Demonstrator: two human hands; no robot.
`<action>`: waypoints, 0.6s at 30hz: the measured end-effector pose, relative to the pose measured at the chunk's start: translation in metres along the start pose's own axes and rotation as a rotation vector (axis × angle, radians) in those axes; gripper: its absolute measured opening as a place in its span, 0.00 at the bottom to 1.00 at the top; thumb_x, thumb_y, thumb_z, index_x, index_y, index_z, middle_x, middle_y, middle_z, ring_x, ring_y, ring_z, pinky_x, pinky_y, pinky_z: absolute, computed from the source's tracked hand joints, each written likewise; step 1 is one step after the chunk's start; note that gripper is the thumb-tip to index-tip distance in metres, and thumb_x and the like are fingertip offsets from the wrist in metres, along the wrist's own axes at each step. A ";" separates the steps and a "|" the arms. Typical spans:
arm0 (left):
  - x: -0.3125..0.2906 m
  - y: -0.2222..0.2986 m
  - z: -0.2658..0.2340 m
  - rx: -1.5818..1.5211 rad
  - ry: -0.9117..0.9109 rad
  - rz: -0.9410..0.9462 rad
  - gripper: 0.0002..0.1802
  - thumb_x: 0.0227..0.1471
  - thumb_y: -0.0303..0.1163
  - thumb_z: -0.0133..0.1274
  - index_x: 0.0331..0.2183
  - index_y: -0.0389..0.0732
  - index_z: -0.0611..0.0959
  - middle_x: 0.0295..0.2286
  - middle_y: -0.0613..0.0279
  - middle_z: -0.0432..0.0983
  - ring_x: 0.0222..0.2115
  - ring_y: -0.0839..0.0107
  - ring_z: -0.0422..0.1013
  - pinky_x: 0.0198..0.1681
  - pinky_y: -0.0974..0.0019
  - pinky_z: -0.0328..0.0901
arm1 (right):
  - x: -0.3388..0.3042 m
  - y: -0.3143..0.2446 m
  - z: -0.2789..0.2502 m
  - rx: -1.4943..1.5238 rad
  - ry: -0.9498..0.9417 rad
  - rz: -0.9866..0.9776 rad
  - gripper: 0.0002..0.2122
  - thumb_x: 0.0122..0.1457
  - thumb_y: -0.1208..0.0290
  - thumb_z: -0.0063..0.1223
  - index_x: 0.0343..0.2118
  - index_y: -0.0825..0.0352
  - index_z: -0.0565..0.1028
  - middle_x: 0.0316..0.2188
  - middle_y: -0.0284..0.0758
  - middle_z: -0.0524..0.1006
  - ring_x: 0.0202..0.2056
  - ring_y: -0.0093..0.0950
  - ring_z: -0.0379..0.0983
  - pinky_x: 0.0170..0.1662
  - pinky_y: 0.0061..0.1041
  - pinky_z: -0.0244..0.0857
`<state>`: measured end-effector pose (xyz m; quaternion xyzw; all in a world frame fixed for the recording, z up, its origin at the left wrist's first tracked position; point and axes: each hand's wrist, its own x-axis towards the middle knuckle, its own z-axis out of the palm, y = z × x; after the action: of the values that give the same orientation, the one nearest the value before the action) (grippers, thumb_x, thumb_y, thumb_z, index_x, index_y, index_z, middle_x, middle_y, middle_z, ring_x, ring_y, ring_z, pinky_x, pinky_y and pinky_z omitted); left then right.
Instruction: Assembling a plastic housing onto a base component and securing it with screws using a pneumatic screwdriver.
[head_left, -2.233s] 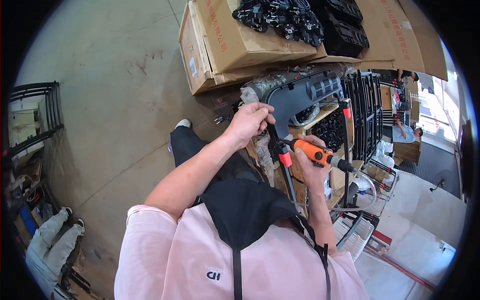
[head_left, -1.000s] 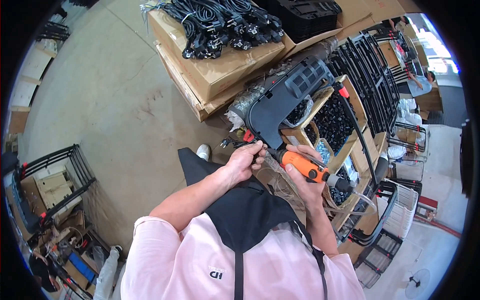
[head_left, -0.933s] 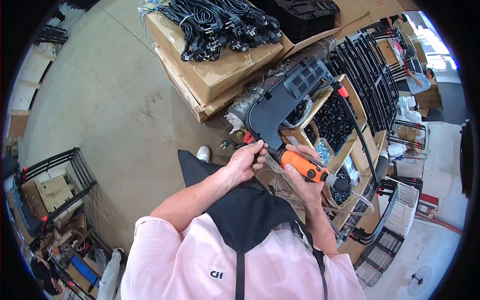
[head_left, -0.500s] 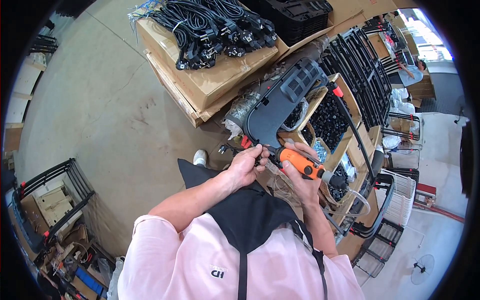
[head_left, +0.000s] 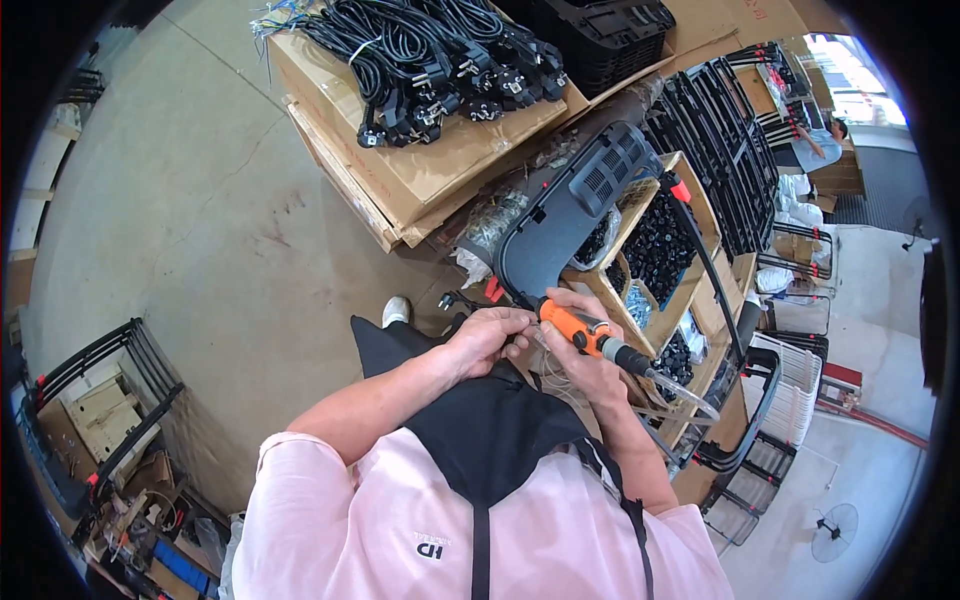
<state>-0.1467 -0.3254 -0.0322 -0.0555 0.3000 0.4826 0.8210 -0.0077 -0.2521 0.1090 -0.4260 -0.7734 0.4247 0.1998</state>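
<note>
My right hand [head_left: 592, 372] is wrapped around an orange air screwdriver [head_left: 574, 326] with a clear hose at its rear end. The tool slants, its front end up and to the left, close to the lower edge of a black plastic housing [head_left: 545, 245] with a vented section. My left hand [head_left: 492, 340] is closed in a pinch right by the driver's front end. What its fingertips hold is too small to make out. A black tube frame with a red clip [head_left: 681, 190] runs beside the housing.
Wooden bins [head_left: 660, 235] of small black parts and screws stand right of the housing. Black power cords [head_left: 450, 70] lie on a cardboard box [head_left: 420, 180] ahead. Black frames [head_left: 715, 150] are stacked at the right, with a person [head_left: 822, 150] beyond. More frames [head_left: 100, 410] stand at left.
The screwdriver has shifted left, bringing its front end against my left fingertips, and its rear end has moved left too. My left fingers have drawn together slightly.
</note>
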 end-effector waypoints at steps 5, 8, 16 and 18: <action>-0.008 0.009 -0.006 0.038 0.013 -0.043 0.10 0.70 0.33 0.52 0.44 0.37 0.83 0.30 0.67 0.80 0.24 0.78 0.74 0.25 0.75 0.69 | 0.005 0.001 0.004 0.017 0.019 0.030 0.17 0.57 0.75 0.67 0.50 0.68 0.78 0.50 0.40 0.82 0.46 0.27 0.81 0.53 0.27 0.74; -0.011 0.016 -0.005 0.086 0.034 -0.022 0.10 0.69 0.33 0.53 0.43 0.37 0.83 0.31 0.67 0.81 0.24 0.79 0.74 0.25 0.75 0.69 | 0.002 0.001 0.003 0.098 0.012 0.131 0.18 0.57 0.82 0.64 0.51 0.69 0.75 0.54 0.45 0.79 0.53 0.32 0.77 0.60 0.34 0.70; -0.009 0.026 -0.014 0.026 0.107 0.015 0.10 0.69 0.36 0.54 0.40 0.40 0.83 0.29 0.68 0.82 0.22 0.80 0.73 0.24 0.74 0.69 | 0.004 -0.007 -0.001 0.054 0.017 0.148 0.23 0.55 0.78 0.68 0.55 0.66 0.76 0.50 0.37 0.81 0.50 0.27 0.79 0.56 0.28 0.72; -0.008 0.028 -0.017 0.022 0.093 0.015 0.10 0.69 0.37 0.54 0.39 0.41 0.83 0.29 0.67 0.82 0.22 0.80 0.72 0.23 0.74 0.68 | 0.005 -0.020 -0.004 -0.037 -0.095 0.115 0.23 0.54 0.77 0.68 0.55 0.65 0.77 0.52 0.38 0.81 0.53 0.31 0.79 0.58 0.29 0.70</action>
<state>-0.1803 -0.3230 -0.0361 -0.0667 0.3434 0.4825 0.8030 -0.0175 -0.2513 0.1279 -0.4529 -0.7640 0.4408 0.1301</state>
